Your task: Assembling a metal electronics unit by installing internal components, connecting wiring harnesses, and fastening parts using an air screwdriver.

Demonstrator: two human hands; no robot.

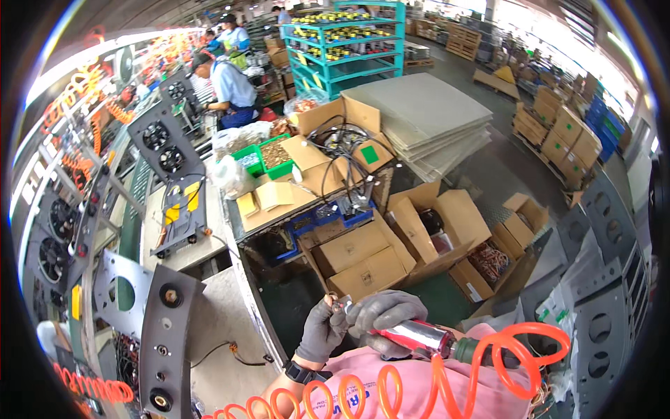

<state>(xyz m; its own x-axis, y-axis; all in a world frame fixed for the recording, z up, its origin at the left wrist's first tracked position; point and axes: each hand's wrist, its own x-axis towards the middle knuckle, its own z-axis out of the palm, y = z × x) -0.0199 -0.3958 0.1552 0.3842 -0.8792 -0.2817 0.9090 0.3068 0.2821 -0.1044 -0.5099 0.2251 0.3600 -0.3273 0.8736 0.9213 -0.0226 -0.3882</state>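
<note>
Orange coiled hose [534,328] loops near the red-and-silver power tool [419,335], likely weighty, stiff and slick, best gripped mid-body where the right hand [387,312] clamps it, the left hand [324,327] pinched together at its left end, contents unclear.

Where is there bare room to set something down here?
Bare: the pale bench top right of the dark curved panel, apart from a cable; and the top of the grey sheet stack by the teal rack. Crowded: the side table, with green bins and cartons.
</note>
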